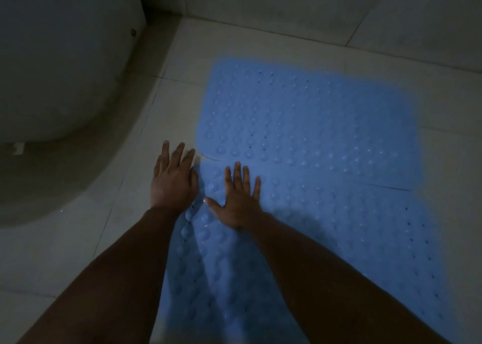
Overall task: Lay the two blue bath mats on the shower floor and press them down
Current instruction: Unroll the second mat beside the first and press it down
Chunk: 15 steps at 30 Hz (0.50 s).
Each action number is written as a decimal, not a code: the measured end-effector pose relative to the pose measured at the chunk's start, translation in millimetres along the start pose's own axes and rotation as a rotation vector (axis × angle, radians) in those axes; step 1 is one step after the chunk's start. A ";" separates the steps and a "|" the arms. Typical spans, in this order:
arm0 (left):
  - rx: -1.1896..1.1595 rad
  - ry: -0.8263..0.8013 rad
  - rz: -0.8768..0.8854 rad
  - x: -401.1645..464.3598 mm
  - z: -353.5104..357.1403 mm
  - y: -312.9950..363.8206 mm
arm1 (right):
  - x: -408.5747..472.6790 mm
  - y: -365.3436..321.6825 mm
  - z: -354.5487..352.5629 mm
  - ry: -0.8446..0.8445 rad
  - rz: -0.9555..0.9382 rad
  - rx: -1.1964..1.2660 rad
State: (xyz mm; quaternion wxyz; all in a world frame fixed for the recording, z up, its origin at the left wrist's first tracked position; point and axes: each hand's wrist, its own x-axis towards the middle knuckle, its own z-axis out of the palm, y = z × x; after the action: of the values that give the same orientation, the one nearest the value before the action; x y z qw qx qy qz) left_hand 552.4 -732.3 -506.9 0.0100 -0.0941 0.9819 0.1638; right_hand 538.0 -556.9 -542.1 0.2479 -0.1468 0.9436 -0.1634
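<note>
Near mat (326, 239) touches far mat (313, 114) | we press flat: R hand (238, 200) on near mat, L hand (173, 179) by its edge, both open, holding nothing.

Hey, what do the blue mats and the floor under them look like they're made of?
Far mat and near mat: probably soft rubber or vinyl, slightly glossy, judging by the moulded bubbles and small drain holes. Floor: likely glazed ceramic tile, pale and smooth, with thin grout lines. Dim light leaves both uncertain.
</note>
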 end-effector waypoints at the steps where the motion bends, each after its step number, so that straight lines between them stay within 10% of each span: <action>1: 0.008 -0.016 -0.007 1.4 -2.6 0.8 | 4.5 -0.9 -13.9 -0.085 0.022 0.054; 4: 0.028 -0.063 -0.026 0.4 -9.9 9.3 | 6.7 1.3 -75.2 -0.195 0.085 0.311; 15: -0.009 -0.182 0.249 -33.6 49.7 123.5 | -25.2 90.9 -116.8 0.269 0.134 0.387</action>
State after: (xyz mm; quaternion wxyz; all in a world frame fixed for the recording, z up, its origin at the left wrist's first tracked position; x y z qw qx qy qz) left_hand 561.7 -595.4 -512.8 0.0785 0.0434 0.9803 0.1759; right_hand 481.0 -438.3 -469.9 0.1539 -0.0106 0.9268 -0.3423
